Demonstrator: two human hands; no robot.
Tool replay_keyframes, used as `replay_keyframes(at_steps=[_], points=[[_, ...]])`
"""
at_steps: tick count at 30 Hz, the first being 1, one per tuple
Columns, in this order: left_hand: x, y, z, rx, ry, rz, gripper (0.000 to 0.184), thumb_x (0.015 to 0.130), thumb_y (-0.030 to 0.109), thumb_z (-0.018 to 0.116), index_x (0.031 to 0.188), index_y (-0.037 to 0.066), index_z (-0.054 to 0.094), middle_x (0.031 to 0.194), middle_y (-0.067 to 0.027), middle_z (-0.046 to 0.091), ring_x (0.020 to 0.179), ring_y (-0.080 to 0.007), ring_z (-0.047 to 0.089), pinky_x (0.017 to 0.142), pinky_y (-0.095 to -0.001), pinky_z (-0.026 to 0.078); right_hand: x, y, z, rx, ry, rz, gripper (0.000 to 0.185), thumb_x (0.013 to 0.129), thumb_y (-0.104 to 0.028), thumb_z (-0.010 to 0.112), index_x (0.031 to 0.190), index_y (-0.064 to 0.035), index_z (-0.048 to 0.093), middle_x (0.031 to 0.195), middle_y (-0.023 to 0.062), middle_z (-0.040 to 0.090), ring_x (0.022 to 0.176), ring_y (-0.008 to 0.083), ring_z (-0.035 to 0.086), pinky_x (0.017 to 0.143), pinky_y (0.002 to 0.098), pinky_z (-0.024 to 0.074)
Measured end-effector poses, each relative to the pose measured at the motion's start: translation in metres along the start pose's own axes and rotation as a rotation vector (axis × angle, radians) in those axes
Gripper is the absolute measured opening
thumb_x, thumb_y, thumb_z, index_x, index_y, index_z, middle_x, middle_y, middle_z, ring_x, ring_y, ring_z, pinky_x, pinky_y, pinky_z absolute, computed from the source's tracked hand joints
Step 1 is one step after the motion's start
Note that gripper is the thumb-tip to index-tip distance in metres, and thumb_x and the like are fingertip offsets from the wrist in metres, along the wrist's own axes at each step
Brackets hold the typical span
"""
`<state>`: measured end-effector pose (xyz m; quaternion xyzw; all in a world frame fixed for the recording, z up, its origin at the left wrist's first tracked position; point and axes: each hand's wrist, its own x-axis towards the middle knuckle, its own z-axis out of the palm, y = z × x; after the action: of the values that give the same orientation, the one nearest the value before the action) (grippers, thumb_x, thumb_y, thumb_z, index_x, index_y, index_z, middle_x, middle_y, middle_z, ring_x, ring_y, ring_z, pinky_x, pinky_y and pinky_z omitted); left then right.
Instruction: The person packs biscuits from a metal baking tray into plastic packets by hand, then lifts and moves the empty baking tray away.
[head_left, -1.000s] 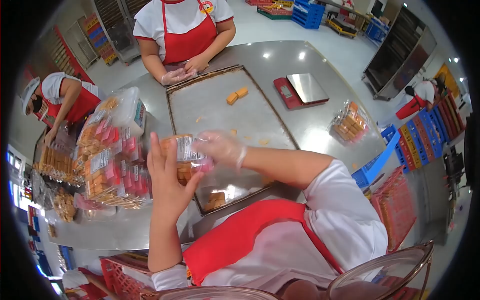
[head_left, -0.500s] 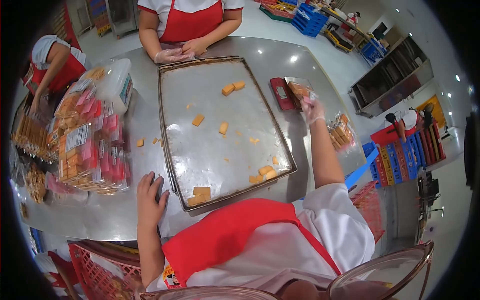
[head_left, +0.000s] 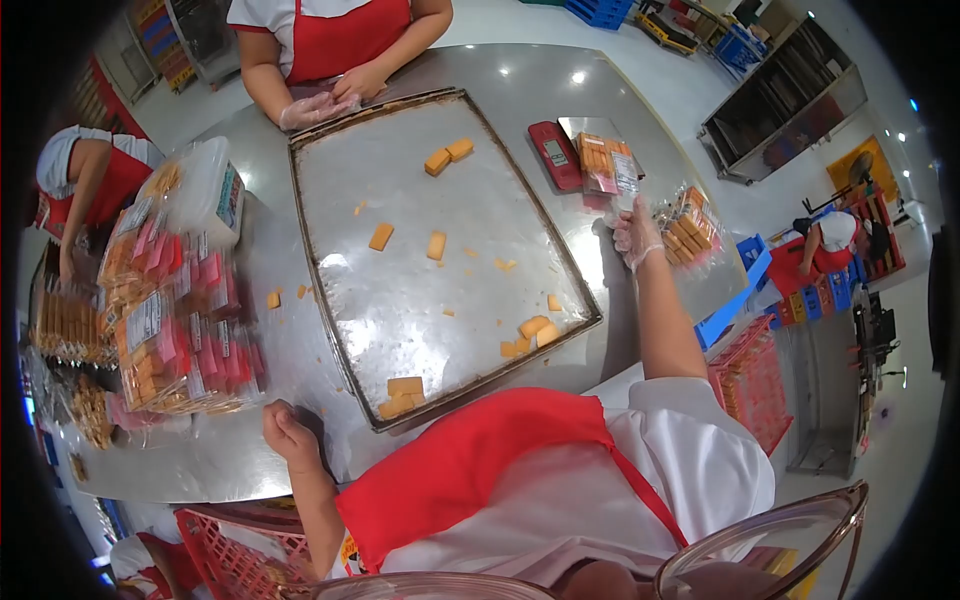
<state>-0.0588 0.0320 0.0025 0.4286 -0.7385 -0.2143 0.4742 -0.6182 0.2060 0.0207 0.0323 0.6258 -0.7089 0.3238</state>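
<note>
Right hand [head_left: 637, 238], wearing a clear plastic glove, is standing just on the near side of the wrapped packet [head_left: 603, 163], which is lying on the plate of a red scale [head_left: 552, 158] toward the right edge of the steel worktop [head_left: 480, 68]. From this hand the packet is lying toward the worktop's far edge and slightly to the left, its long axis running roughly from far edge to near edge, so it is nearly lining up with the outstretched forearm. The left hand [head_left: 290, 437] is lying well apart from it. On the right, the fingers are bending loosely and pointing toward the far edge; whether they are gripping the packet's clear wrap or stopping just short of it, I cannot tell, since glove and film are blending together. Beside that hand, nearer the worktop's right edge, a second packet [head_left: 690, 228] is lying. The left, bare, is hovering or resting by the worktop's near edge, its fingers folding together into a loose fist, between a pile of packets [head_left: 150, 340] and the near-left corner of a metal tray [head_left: 380, 320], where biscuit pieces [head_left: 437, 245] are lying.
</note>
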Motion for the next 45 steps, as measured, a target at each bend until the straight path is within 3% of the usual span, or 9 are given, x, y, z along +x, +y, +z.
replay_keyframes(at_steps=[9, 21, 33, 36, 39, 41, 42, 43, 45], points=[[-0.001, -0.002, -0.001, -0.017, 0.068, 0.024, 0.042, 0.090, 0.038, 0.033, 0.066, 0.004, 0.038, 0.055, -0.0022, 0.037, 0.049, -0.0117, 0.036, 0.046, -0.0239, 0.029, 0.000, -0.004, 0.006, -0.068, -0.025, 0.026, 0.056, 0.075, -0.057, 0.049, 0.086, -0.0034, 0.042, 0.057, 0.0046, 0.046, 0.037, 0.0100, 0.036, 0.030, 0.0193, 0.0262], [-0.003, -0.008, -0.004, -0.013, 0.048, 0.008, 0.030, 0.088, 0.023, 0.040, 0.065, 0.003, 0.041, 0.054, -0.0046, 0.041, 0.048, -0.0134, 0.037, 0.046, -0.0259, 0.031, 0.002, -0.007, 0.008, -0.061, -0.056, 0.057, 0.052, 0.076, -0.055, 0.049, 0.086, -0.0050, 0.042, 0.058, 0.0064, 0.049, 0.036, 0.0105, 0.036, 0.030, 0.0207, 0.0269], [-0.002, -0.005, -0.007, -0.039, 0.031, 0.025, 0.029, 0.087, 0.019, 0.042, 0.063, 0.002, 0.041, 0.053, -0.0061, 0.040, 0.048, -0.0151, 0.037, 0.045, -0.0273, 0.031, -0.002, -0.012, 0.014, -0.071, -0.098, 0.080, 0.052, 0.077, -0.057, 0.046, 0.089, -0.0073, 0.041, 0.059, 0.0050, 0.051, 0.036, 0.0090, 0.035, 0.030, 0.0191, 0.0254], [0.000, -0.003, -0.007, -0.041, 0.026, 0.036, 0.030, 0.086, 0.019, 0.043, 0.061, 0.002, 0.041, 0.053, -0.0063, 0.040, 0.047, -0.0156, 0.037, 0.045, -0.0280, 0.030, -0.005, -0.015, 0.019, -0.027, -0.074, 0.110, 0.045, 0.078, -0.054, 0.047, 0.082, -0.0092, 0.043, 0.057, 0.0028, 0.049, 0.035, 0.0084, 0.035, 0.029, 0.0189, 0.0247], [-0.003, -0.006, -0.007, -0.006, 0.035, 0.018, 0.030, 0.086, 0.018, 0.042, 0.060, 0.002, 0.041, 0.053, -0.0062, 0.038, 0.047, -0.0154, 0.036, 0.045, -0.0279, 0.029, 0.003, -0.016, 0.023, -0.091, -0.180, 0.036, 0.035, 0.079, -0.045, 0.050, 0.073, -0.0113, 0.044, 0.054, 0.0004, 0.045, 0.035, 0.0079, 0.034, 0.029, 0.0188, 0.0242], [-0.005, -0.008, -0.008, -0.020, 0.018, 0.036, 0.031, 0.087, 0.019, 0.042, 0.061, 0.002, 0.040, 0.052, -0.0055, 0.037, 0.047, -0.0143, 0.035, 0.044, -0.0273, 0.028, 0.021, -0.023, 0.023, -0.062, 0.019, -0.019, 0.017, 0.080, -0.027, 0.051, 0.070, -0.0122, 0.047, 0.054, -0.0006, 0.042, 0.036, 0.0092, 0.037, 0.031, 0.0223, 0.0270], [-0.006, -0.007, -0.008, -0.023, 0.009, 0.043, 0.031, 0.087, 0.020, 0.042, 0.061, 0.003, 0.040, 0.052, -0.0051, 0.037, 0.046, -0.0138, 0.035, 0.044, -0.0269, 0.028, 0.010, -0.034, 0.033, -0.049, 0.124, -0.188, 0.017, 0.079, -0.025, 0.045, 0.078, -0.0094, 0.051, 0.059, 0.0060, 0.051, 0.046, 0.0140, 0.050, 0.038, 0.0250, 0.0385], [-0.006, -0.006, -0.007, -0.052, 0.006, 0.025, 0.031, 0.087, 0.020, 0.041, 0.061, 0.003, 0.040, 0.052, -0.0046, 0.037, 0.046, -0.0132, 0.034, 0.044, -0.0265, 0.028, 0.022, -0.051, 0.019, -0.585, 0.211, -0.612, 0.021, 0.079, -0.026, 0.044, 0.080, -0.0071, 0.053, 0.064, 0.0097, 0.053, 0.050, 0.0189, 0.053, 0.044, 0.0297, 0.0417], [-0.009, -0.005, -0.008, -0.090, 0.001, -0.026, 0.031, 0.088, 0.021, 0.041, 0.062, 0.003, 0.039, 0.052, -0.0035, 0.036, 0.046, -0.0120, 0.033, 0.044, -0.0257, 0.027, 0.024, -0.076, -0.010, -1.153, 0.332, -0.924, 0.022, 0.073, -0.022, 0.047, 0.083, -0.0043, 0.055, 0.072, 0.0147, 0.057, 0.061, 0.0266, 0.055, 0.056, 0.0359, 0.0440]])
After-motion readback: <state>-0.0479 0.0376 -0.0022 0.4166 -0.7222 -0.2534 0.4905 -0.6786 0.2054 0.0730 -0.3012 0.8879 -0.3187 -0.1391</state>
